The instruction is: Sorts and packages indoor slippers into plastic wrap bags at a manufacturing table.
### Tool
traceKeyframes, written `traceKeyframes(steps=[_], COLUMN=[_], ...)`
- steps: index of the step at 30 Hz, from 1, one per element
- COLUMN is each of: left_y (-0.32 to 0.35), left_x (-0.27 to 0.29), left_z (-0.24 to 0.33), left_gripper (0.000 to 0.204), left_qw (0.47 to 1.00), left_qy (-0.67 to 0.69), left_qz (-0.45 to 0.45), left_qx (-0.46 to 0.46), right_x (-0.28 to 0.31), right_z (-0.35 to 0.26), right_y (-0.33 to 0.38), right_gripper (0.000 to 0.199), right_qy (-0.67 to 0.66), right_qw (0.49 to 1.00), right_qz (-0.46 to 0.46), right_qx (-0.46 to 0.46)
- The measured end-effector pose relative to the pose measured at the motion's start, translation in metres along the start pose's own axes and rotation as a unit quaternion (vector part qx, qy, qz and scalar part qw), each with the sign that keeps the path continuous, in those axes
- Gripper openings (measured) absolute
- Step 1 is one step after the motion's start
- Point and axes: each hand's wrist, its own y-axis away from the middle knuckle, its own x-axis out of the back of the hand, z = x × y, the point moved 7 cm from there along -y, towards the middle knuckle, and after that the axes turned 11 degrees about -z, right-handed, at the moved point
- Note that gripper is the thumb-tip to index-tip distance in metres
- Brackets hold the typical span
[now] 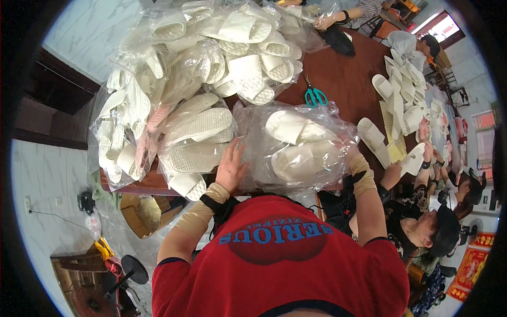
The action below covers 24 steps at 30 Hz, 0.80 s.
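Note:
A pair of white slippers [303, 161] lies inside a clear plastic bag [253, 169] on the table in front of me. My left hand [231, 166] rests at the bag's left edge with its fingers spread, beside a stack of bagged slippers [198, 127]. At the right end of the bag is my right hand [346, 150], next to the slippers' ends. Shiny plastic covers its fingers, so their grip is hidden. Both my wrists are wrapped in tan bandage.
A big heap of bagged white slippers [245, 74] covers the table's far left. Teal-handled scissors [316, 97] lie on the brown table [338, 79] beyond the bag. Loose white slippers [404, 87] are piled to the right, where co-workers [422, 232] sit. One co-worker's hand [325, 21] is at the far side.

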Motion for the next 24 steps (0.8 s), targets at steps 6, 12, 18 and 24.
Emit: traceKeyframes(steps=[6,12,18,24], left_y=[0.028,0.050,0.050,0.061], left_x=[0.006,-0.010,-0.027,-0.068], left_z=[-0.001,-0.012,-0.020,-0.031], left_gripper=[0.044,0.047,0.056,0.061], left_qw=[0.997,0.976,0.953,0.809], left_qy=[0.049,0.132,0.199,0.442], left_qz=[0.031,-0.007,0.062,0.119], left_qx=[0.043,0.172,0.218,0.370], right_x=[0.043,0.044,0.050,0.040], right_z=[0.045,0.048,0.061,0.034], right_y=[0.011,0.001,0.010,0.020], right_gripper=[0.054,0.057,0.051,0.045], right_qy=[0.086,-0.025,-0.268,-0.117], right_qw=[0.991,0.993,0.954,0.982], right_qz=[0.102,0.108,0.137,0.145], right_qx=[-0.021,-0.025,-0.016,-0.039])
